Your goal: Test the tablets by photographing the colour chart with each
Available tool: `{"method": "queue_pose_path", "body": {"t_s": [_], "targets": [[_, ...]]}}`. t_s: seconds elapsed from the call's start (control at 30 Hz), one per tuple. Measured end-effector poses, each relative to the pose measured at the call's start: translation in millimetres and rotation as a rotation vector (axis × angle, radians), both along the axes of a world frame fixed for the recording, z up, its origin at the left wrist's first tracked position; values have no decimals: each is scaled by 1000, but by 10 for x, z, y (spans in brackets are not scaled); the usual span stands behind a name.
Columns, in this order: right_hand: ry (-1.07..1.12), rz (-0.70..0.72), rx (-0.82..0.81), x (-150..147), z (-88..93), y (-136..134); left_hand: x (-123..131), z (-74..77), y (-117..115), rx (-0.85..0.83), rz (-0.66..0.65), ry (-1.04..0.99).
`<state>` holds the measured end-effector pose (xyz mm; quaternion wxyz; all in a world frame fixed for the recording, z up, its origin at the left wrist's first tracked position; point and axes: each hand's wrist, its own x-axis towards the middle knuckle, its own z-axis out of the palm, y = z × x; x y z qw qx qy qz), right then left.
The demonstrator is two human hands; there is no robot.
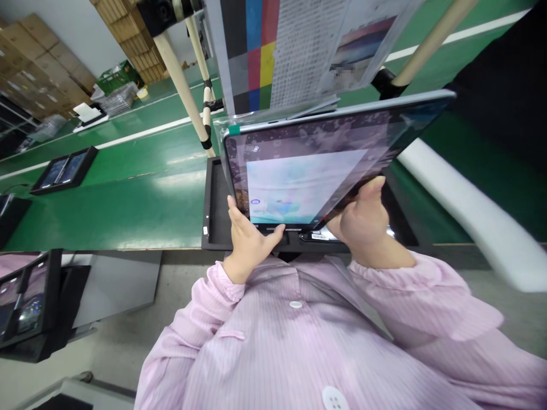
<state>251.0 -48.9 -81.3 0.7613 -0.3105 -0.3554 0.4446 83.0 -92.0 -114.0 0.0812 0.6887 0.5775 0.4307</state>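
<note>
A tablet (307,182) with its screen lit is tilted up in front of my chest, its screen facing me. My left hand (252,242) grips its lower left corner, thumb on the front edge and fingers round the side. At the lower right, my right hand (363,222) holds the tablet's edge with the thumb raised; part of its grip is hidden behind the tablet. A green tab (234,130) sticks to the upper left corner. Beneath lies a black foam tray (217,228), holding a dark item with a white label, partly covered.
A sheet with colour blocks (260,57) hangs on a cream pipe frame (179,85) behind the tablet. On the green bench (171,196) another black tray (64,171) lies left. A white foam strip (474,210) juts out right. Cardboard boxes (38,68) stand far left.
</note>
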Motion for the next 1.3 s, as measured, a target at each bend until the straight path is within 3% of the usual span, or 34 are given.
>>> {"method": "queue_pose_path", "body": {"t_s": [0.97, 1.3], "targets": [[-45, -53, -38, -12, 9, -7, -9, -23, 17, 4, -5, -33], [-38, -2, 21, 34, -38, 10, -19, -111, 47, 136, -15, 31]]}}
